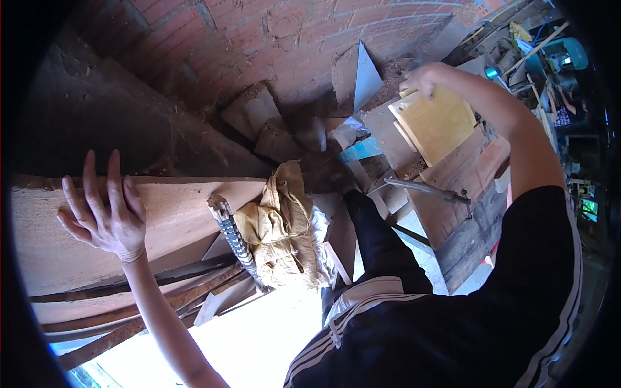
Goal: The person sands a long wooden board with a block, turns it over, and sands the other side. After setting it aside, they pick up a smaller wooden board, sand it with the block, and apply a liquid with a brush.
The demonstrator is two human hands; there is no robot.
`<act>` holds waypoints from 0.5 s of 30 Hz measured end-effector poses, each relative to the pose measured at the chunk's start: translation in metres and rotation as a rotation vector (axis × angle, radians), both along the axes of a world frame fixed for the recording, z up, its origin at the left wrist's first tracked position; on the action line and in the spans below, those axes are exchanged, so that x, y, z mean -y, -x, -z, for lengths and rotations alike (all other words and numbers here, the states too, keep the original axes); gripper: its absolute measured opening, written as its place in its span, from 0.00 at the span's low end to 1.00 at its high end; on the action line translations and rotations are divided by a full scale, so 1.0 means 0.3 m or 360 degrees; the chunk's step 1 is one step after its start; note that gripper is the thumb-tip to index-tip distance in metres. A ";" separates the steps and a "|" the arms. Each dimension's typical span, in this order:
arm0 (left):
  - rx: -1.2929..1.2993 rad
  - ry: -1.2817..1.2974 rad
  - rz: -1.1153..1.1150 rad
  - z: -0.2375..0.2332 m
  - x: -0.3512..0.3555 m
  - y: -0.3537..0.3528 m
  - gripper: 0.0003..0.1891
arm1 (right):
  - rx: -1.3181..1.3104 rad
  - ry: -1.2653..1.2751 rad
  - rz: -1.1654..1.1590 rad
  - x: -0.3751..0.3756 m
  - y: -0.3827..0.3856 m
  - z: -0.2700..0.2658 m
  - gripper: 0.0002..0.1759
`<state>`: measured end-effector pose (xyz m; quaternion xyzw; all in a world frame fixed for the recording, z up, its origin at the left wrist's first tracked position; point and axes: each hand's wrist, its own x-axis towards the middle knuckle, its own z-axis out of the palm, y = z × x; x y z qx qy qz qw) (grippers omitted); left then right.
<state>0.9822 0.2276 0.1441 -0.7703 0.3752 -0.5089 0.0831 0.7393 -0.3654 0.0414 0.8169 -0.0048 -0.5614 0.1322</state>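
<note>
My left hand point(107, 210) lies with its fingers spread against a big pale wooden slab point(187, 204) at the left. Nothing is held in it. At the upper right, my right hand point(422, 80) has its fingers curled over the top edge of a flat, light yellow wooden board point(441, 126). One or more further pieces show behind that board's left edge; how many I cannot make out. Below the board, a metal bar clamp point(424, 186) lies across a worn wooden bench top point(462, 223).
A folded tan sack point(281, 226) sits beside a bundle wrapped in dark cord point(234, 236). Offcuts point(255, 113) lean by the brick wall point(259, 45). Long planks point(129, 310) are stacked below the slab. Clutter fills the far right.
</note>
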 end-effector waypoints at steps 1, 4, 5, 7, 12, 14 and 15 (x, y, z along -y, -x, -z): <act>-0.0010 -0.0008 -0.0006 0.001 0.003 0.000 0.18 | -0.0010 -0.0008 -0.0006 -0.003 0.012 0.014 0.61; -0.0010 0.0018 0.0012 0.002 -0.003 -0.007 0.18 | -0.0124 0.0110 0.0080 -0.050 0.013 0.041 0.56; -0.0020 0.0007 -0.0019 0.004 -0.009 -0.011 0.18 | -0.0164 0.0291 -0.0125 -0.073 0.001 0.055 0.50; -0.0039 -0.0005 -0.0064 0.009 -0.017 -0.016 0.18 | -0.0209 0.0470 -0.0347 -0.145 -0.067 0.054 0.43; 0.0017 -0.0039 -0.0097 0.012 -0.021 -0.018 0.20 | -0.0353 0.0294 -0.0878 -0.178 -0.328 0.242 0.11; 0.0039 -0.0022 -0.0065 0.014 -0.017 -0.021 0.20 | -0.0238 0.0025 -0.1117 -0.195 -0.466 0.467 0.10; 0.0070 0.0006 -0.0020 0.014 -0.016 -0.024 0.21 | -0.0408 0.0062 -0.1022 -0.286 -0.522 0.565 0.11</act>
